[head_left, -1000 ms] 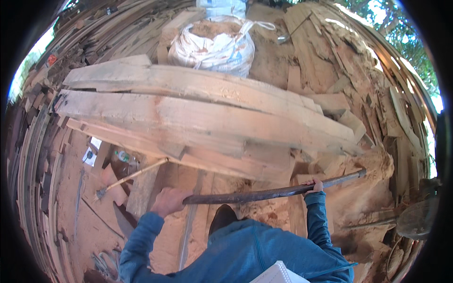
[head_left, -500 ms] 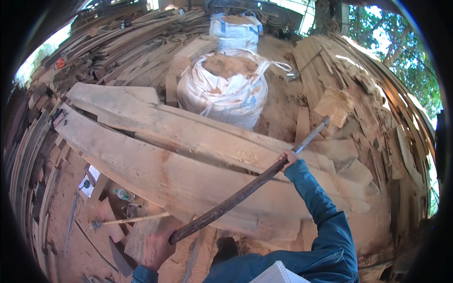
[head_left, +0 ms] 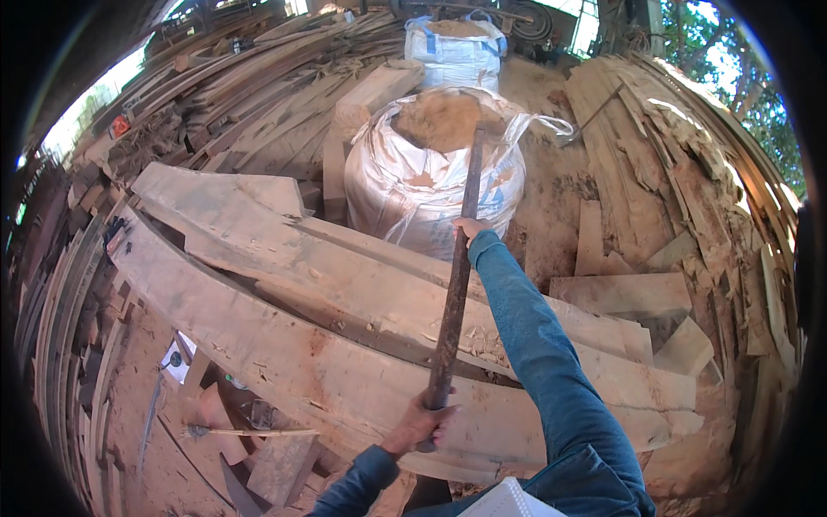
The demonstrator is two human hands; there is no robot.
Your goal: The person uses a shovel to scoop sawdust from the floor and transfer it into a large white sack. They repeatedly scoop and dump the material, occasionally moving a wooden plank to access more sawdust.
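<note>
A shovel with a long dark handle (head_left: pixel 452 327) reaches away from me over the planks, its far end at the big white bulk bag (head_left: pixel 379 181). My left hand (head_left: pixel 422 422) is wrapped round the handle near its rear end. Farther up the shaft, my right hand (head_left: pixel 468 229) grips it with the arm stretched out. Reddish-brown sawdust (head_left: pixel 431 116) fills the bag's open mouth. The shovel's blade is blurred against the sawdust there, so its edges are hard to make out.
Long thick planks (head_left: pixel 345 284) lie across between me and the bag. A second filled bulk bag (head_left: pixel 457 65) stands behind. Stacked boards (head_left: pixel 655 164) line the right side, timber (head_left: pixel 224 86) the far left. A stick-handled brush (head_left: pixel 250 432) lies at lower left.
The shovel has swung left from the board pile on the right to the bag's mouth. Both hands still grip it; my left hand has moved right and forward, my right hand left and forward.
</note>
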